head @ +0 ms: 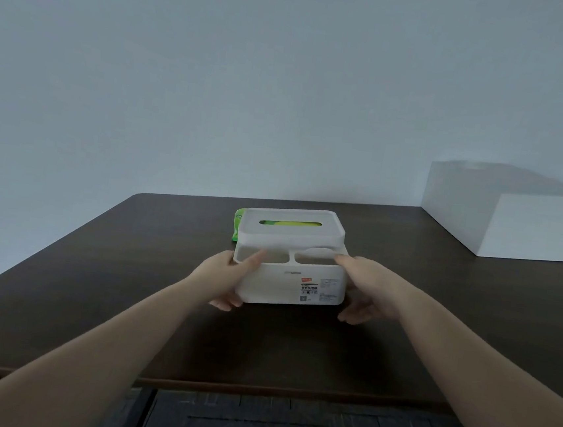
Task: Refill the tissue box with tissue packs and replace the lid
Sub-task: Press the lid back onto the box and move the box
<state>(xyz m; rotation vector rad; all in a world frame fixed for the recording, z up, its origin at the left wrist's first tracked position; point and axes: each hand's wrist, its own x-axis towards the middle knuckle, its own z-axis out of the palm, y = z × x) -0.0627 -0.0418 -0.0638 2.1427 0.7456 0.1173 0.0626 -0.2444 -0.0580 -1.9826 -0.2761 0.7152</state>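
A white plastic tissue box (276, 283) with front compartments sits on the dark table, a label on its near wall. Its white slotted lid (292, 230) rests on the rear part; green shows through the slot. A green tissue pack (237, 224) lies behind the box at its left, mostly hidden. My left hand (224, 276) grips the box's left side, thumb over the rim. On the other end my right hand (369, 290) holds the right side, thumb on the top edge, fingers under the corner.
The dark brown table (130, 267) stretches left and right of the box, its front edge near me. A large white box (513, 215) stands at the far right against the pale wall. Dark floor shows below the table edge.
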